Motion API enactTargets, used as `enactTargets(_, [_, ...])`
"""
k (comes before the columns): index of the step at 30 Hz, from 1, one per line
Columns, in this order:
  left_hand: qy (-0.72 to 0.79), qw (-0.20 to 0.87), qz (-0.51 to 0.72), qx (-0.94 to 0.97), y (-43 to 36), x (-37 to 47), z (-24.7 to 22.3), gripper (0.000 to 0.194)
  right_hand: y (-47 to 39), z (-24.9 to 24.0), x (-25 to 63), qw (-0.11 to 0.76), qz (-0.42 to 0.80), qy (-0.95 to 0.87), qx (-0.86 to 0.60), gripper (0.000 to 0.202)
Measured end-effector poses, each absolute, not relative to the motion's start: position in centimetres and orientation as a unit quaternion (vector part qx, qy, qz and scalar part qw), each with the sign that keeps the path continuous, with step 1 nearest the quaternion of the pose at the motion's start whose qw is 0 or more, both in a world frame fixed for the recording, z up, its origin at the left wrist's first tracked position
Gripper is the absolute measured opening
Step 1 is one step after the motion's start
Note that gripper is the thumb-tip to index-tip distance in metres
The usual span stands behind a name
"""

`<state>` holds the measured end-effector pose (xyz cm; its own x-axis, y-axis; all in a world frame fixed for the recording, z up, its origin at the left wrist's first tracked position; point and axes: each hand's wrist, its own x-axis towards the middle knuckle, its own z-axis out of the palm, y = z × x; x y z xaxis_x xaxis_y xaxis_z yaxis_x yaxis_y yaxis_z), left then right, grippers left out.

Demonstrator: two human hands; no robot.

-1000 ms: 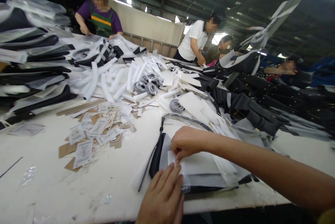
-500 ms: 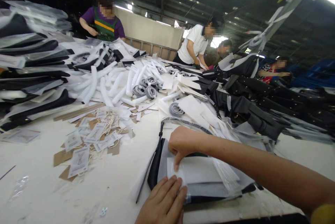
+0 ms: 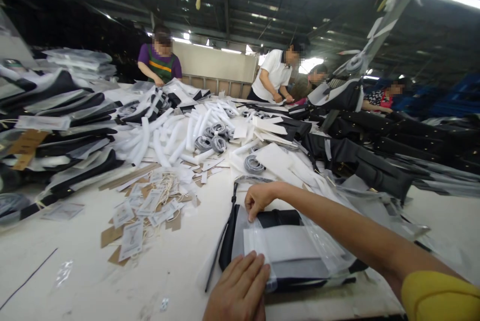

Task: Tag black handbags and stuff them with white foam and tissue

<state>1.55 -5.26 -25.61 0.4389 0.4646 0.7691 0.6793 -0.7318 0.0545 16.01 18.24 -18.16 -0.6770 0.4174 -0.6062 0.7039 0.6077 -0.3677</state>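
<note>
A black and grey bag (image 3: 300, 268) lies on the table in clear plastic, with a white sheet (image 3: 288, 242) on top of it. My left hand (image 3: 242, 281) rests flat at the sheet's lower left corner, fingers together and stretched out. Beyond it, my right hand (image 3: 258, 201) is curled, thumb and fingers pinching the clear plastic (image 3: 257, 236) near the bag's upper left. A dark strap with a thin cord runs along the bag's left side.
Tags with strings (image 3: 150, 206) lie left of the bag. White foam tubes (image 3: 168, 143) and grey coils (image 3: 253, 163) are heaped beyond. Wrapped black bags (image 3: 78, 136) are stacked left; black bags (image 3: 360, 161) lie right. Several people stand across the table.
The view has tilted up and shifted left. My right hand has moved off the white sheet toward the bag's far side, uncovering a black part. My left hand stays on the sheet.
</note>
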Motion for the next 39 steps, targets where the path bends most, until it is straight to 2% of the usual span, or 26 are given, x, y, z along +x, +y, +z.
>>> enactTargets(2, [-0.342,0.144,-0.401,-0.838,-5.4,1.5,-25.4,0.046,17.3,-17.6,16.9,0.185,-0.298,0.867,0.354,0.039])
enactTargets(4, [-0.344,0.154,-0.395,-0.838,-5.5,1.5,-25.4,0.047,15.5,-17.1,17.9,0.127,-0.288,0.868,0.385,0.048])
enactTargets(6, [-0.345,0.159,-0.389,-0.84,-5.6,1.5,-25.4,0.049,13.1,-16.9,18.7,0.09,-0.283,0.868,0.398,0.065])
enactTargets(8, [-0.345,0.16,-0.383,-0.842,-5.7,1.6,-25.4,0.049,11.0,-17.2,19.2,0.071,-0.294,0.859,0.414,0.092])
enactTargets(10, [-0.349,0.156,-0.381,-0.842,-5.8,1.6,-25.5,0.049,9.8,-17.9,19.3,0.06,-0.314,0.84,0.438,0.105])
enactTargets(12, [-0.352,0.152,-0.38,-0.842,-5.8,1.6,-25.5,0.048,9.8,-18.7,19.3,0.053,-0.341,0.819,0.458,0.099])
enactTargets(19, [-0.336,0.171,-0.361,-0.853,-5.2,1.2,-26.8,0.053,12.4,-21.0,19.2,0.018,-0.386,0.791,0.474,0.053])
enactTargets(24, [-0.327,0.185,-0.358,-0.855,-4.9,1.0,-27.3,0.052,11.5,-21.3,18.0,-0.037,-0.319,0.803,0.503,0.03])
enactTargets(29, [-0.288,0.161,-0.341,-0.88,-4.7,-0.3,-25.8,0.041,9.8,-17.6,20.1,-0.088,-0.236,0.824,0.508,0.03])
enactTargets(34, [-0.465,-0.011,-0.431,-0.773,-3.0,-3.4,-24.7,0.047,7.2,-14.4,29.8,-0.103,-0.141,0.758,0.628,0.059])
enactTargets(39, [-0.538,-0.212,-0.483,-0.658,-0.1,-3.1,-26.7,0.033,4.4,-16.8,35.5,-0.054,-0.162,0.695,0.698,0.067])
